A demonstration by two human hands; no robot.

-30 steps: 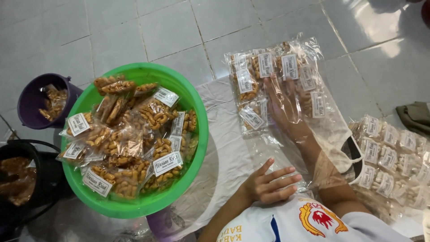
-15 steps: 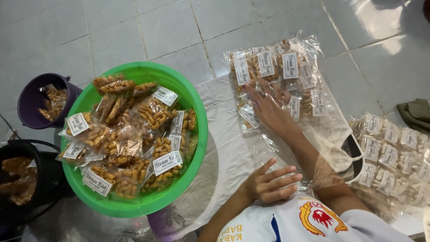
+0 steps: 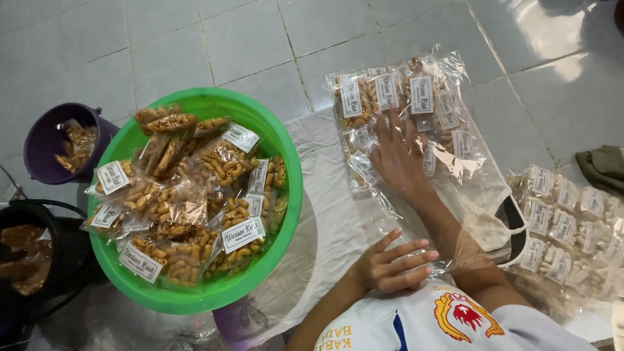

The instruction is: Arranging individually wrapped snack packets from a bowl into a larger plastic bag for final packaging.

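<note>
A large clear plastic bag [image 3: 478,172] lies on the floor and holds several labelled packets of yellow-brown snacks [image 3: 421,94]. My right hand [image 3: 398,156] is inside this bag, fingers spread flat over the packets in its lower left part. My left hand [image 3: 390,265] rests near my body on the white cloth [image 3: 325,214], at the bag's mouth. Its fingers are loosely apart and hold nothing. A green basin [image 3: 286,169] at my left is piled with more labelled snack packets [image 3: 188,201].
A purple bucket [image 3: 45,140] with loose snacks stands at the far left, and a black bucket [image 3: 39,218] below it. Another clear bag of packets [image 3: 565,227] lies at the right, with a dark green cloth [image 3: 604,166] beyond it. Grey floor tiles surround everything.
My right hand has shifted a little to the left over the packets inside the bag. My left hand has stayed where it was.
</note>
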